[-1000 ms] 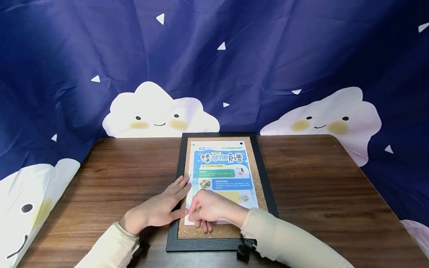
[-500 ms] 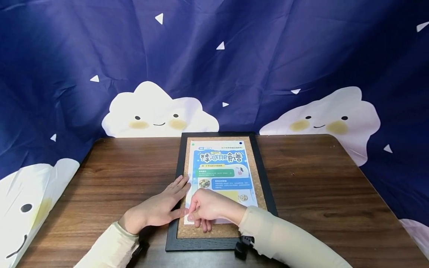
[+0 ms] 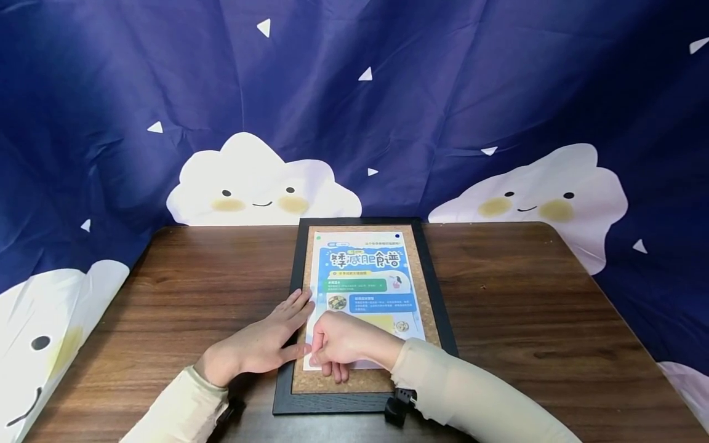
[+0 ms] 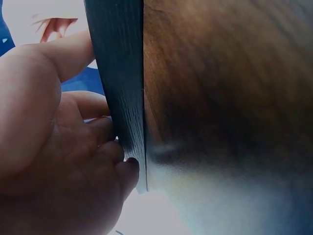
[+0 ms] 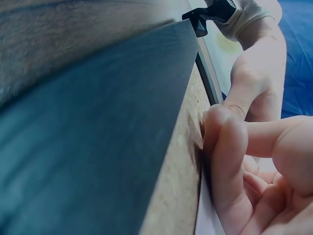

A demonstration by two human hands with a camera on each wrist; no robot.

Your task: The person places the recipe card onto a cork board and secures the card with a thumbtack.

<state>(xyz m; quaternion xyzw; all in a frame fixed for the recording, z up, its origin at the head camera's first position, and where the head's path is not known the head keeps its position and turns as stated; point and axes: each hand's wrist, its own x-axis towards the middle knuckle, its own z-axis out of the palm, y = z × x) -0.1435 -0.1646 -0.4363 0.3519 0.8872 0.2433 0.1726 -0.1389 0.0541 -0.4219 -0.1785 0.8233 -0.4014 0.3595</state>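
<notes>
A printed poster (image 3: pixel 368 261) lies on a black-framed cork board (image 3: pixel 365 385). A green pin (image 3: pixel 318 238) and a dark blue pin (image 3: pixel 397 235) sit at its top corners. My left hand (image 3: pixel 260 344) rests across the board's left edge, fingers extended onto the poster's side; in the left wrist view its fingers reach over the black frame (image 4: pixel 120 73). My right hand (image 3: pixel 351 338) is at the poster's lower left corner, beside the left thumb. In the right wrist view, its thumb and index fingertip (image 5: pixel 217 120) pinch together against the board; whatever is between them is hidden.
The board lies on a brown wooden table (image 3: pixel 532 320), with bare wood to its left and right. A dark blue cloth (image 3: pixel 399 98) with white clouds hangs behind the table. Black wrist cameras (image 3: pixel 397 407) hang under the cuffs.
Both hands keep their places on the board and poster. The view has shifted very slightly; nothing is visibly let go or taken up.
</notes>
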